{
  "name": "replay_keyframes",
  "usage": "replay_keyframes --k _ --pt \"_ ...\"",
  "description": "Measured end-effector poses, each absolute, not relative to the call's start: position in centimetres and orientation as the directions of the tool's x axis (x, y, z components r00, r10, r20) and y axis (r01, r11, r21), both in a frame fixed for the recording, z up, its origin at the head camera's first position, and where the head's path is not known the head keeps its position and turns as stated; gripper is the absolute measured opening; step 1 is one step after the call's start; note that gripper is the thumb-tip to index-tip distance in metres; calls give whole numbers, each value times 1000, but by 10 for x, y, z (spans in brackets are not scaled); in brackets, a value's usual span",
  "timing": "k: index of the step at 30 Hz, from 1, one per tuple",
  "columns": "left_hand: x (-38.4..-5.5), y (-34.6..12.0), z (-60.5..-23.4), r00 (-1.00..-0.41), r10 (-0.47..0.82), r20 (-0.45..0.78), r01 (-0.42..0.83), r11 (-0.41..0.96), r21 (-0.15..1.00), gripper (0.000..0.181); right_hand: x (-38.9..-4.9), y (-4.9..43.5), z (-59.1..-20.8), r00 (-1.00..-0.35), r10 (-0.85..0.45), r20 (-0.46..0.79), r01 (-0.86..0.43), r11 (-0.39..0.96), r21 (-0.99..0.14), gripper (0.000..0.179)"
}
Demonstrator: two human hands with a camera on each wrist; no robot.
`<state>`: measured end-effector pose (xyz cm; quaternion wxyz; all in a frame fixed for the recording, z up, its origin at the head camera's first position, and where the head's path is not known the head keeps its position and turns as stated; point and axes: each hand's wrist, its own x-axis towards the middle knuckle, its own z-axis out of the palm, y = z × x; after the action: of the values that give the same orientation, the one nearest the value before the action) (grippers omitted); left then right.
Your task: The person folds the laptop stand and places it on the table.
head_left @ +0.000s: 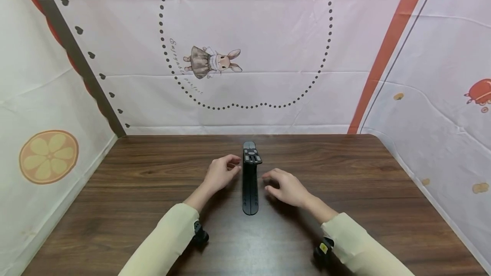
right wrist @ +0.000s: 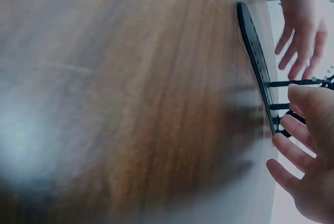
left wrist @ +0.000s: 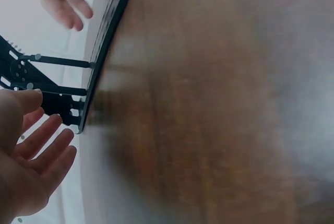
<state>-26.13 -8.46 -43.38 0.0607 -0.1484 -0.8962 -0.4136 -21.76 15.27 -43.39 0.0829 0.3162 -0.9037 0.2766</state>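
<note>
A black folding stand [head_left: 250, 186] with a long, narrow, round-ended base is on the wooden table in the head view. Thin struts rise from its base [left wrist: 108, 38] to a slanted upper part in the left wrist view. On its left is my left hand [head_left: 222, 173], fingers loosely bent and holding nothing. My right hand [head_left: 288, 187] rests lower on the other side, fingers relaxed, with a small gap to the stand. In the right wrist view, the right hand's spread fingers [right wrist: 292, 153] cover part of the struts.
The brown table [head_left: 153, 161] has a dark wood grain. White printed cloth [head_left: 268, 54] hangs behind it and along both sides. Black wrist cameras [head_left: 200, 234] sit at both cuffs.
</note>
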Motion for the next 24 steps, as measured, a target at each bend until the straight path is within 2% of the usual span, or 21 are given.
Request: replay_keyframes --k 5,16,24 --pt "-256 -85 -437 -953 196 232 303 612 730 24 -227 149 -437 -829 -443 343 -560 645 -521 28" --pt "-253 -73 -443 -958 149 245 286 550 784 19 -242 132 -437 -924 -291 247 -380 641 -666 26" --pt "-259 -64 -445 -958 109 265 279 554 784 11 -248 122 -439 -933 -276 228 -356 631 -689 21"
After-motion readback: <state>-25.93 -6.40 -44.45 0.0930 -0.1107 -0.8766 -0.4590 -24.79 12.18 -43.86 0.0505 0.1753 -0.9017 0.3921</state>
